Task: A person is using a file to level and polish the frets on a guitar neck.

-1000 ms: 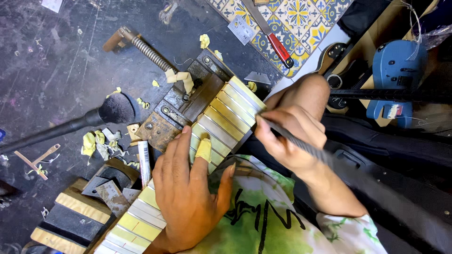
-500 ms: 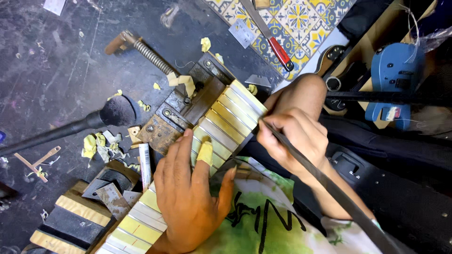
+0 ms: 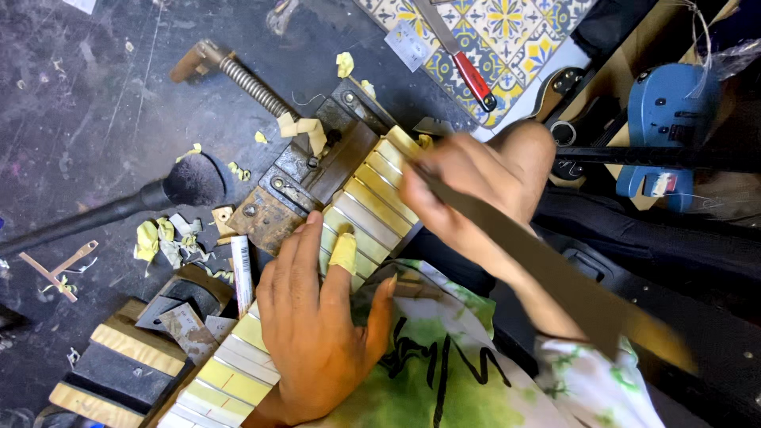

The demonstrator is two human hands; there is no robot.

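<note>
Scuffed dark surface (image 3: 95,103) fills the left of the view, with a patterned blue-and-yellow tile (image 3: 507,32) at its far edge. Near the middle lies a guitar neck (image 3: 349,230) masked with pale yellow tape between the frets, its far end clamped in a rusty metal vise (image 3: 293,182) whose screw runs toward the far left corner. The left hand (image 3: 317,325) lies flat and spread on the neck, a taped fingertip pressed to the frets, gripping nothing. The right hand (image 3: 468,186) is closed around a long flat file (image 3: 555,277) whose tip meets the frets at the far end of the neck; half a second ago this hand sat lower on the neck, nearer the body. Torn bits of yellow tape (image 3: 158,242) lie scattered left of the vise, beside a black brush (image 3: 182,182). A red-handled tool (image 3: 468,71) rests on the tile, and a blue guitar body (image 3: 666,119) stands at the right edge.
</note>
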